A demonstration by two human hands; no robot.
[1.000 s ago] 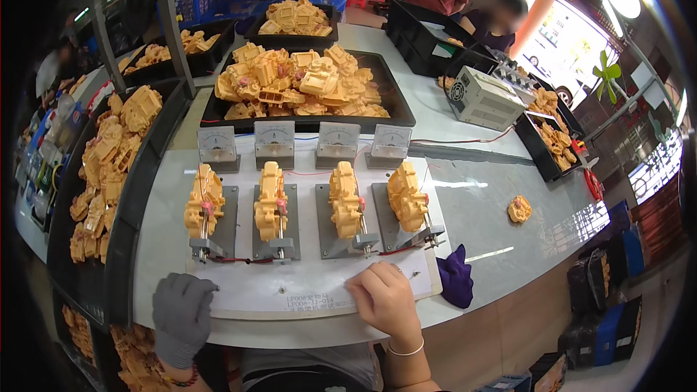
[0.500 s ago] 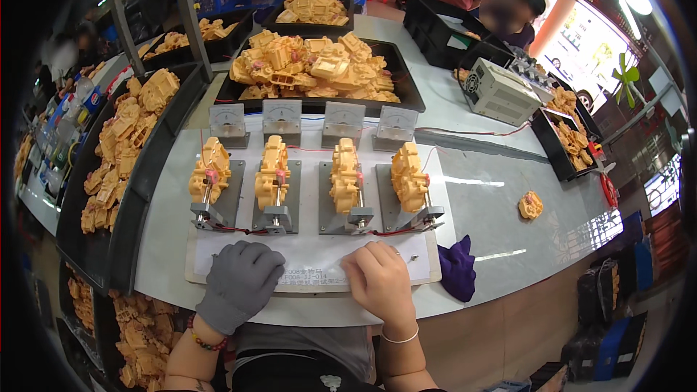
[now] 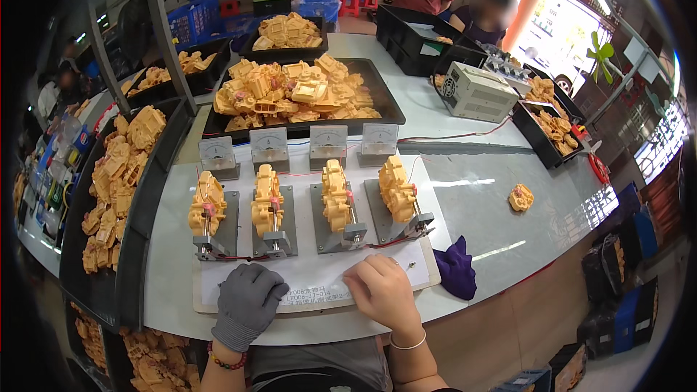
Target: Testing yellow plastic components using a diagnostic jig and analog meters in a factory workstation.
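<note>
My left hand [image 3: 251, 300], in a grey glove, rests with curled fingers on the front of a white board [image 3: 207, 292]. My bare right hand [image 3: 381, 289] lies there too, its fingers bent and pressed together. I see nothing held in either. Just beyond them stand several grey metal test stands [image 3: 231, 229] in a row, each carrying a yellow plastic gearbox [image 3: 335, 196] with a metal shaft toward me. Behind each is a small analog meter [image 3: 270, 147]. A small metal piece [image 3: 412, 266] lies right of my right hand.
A black tray [image 3: 396, 105] heaped with yellow gearboxes stands behind the meters. Another long black tray [image 3: 138, 247] lines the left. A purple cloth [image 3: 456, 268] and single gearbox [image 3: 520, 197] lie at right, before a power supply [image 3: 475, 93]. Two people are at the far side.
The whole view has shifted, so the table's things appear lower and slightly left. Both my hands stay in the same place on the board, with fingers still curled.
</note>
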